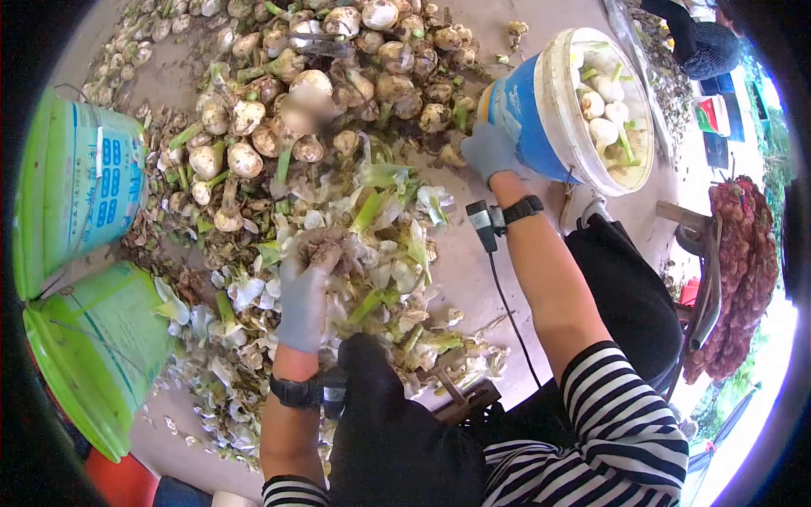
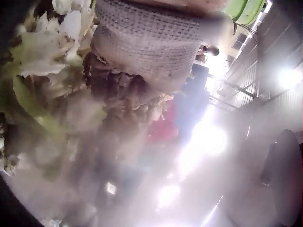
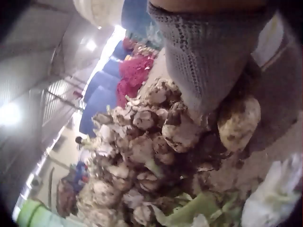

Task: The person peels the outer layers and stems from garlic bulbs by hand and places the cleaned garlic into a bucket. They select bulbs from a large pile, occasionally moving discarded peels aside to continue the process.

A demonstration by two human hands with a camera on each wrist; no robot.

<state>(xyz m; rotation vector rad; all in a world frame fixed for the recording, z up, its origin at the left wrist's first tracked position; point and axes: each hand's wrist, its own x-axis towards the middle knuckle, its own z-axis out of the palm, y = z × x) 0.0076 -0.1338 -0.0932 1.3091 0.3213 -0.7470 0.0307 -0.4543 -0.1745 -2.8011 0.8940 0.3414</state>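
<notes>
In the head view my gloved left hand [image 1: 304, 300] holds a brown, stringy clump [image 1: 325, 247] of dirty roots and skins above the heap of peeled garlic skins [image 1: 380, 262]. The same clump [image 2: 123, 87] shows below the grey knitted glove in the left wrist view. My gloved right hand [image 1: 492, 152] is down beside the blue and white bucket [image 1: 528, 106], at the edge of the unpeeled garlic pile [image 1: 397, 93]. In the right wrist view its fingers reach down between two soiled garlic bulbs [image 3: 239, 124]; I cannot tell whether they grip one.
Trimmed white bulbs [image 1: 604, 131] lie inside the tilted-looking bucket. Two green buckets [image 1: 80, 177] stand on the left. A red net sack of garlic [image 1: 743, 262] hangs at the right by a metal frame [image 1: 708, 296]. A black cable [image 1: 511, 313] runs from the right wrist.
</notes>
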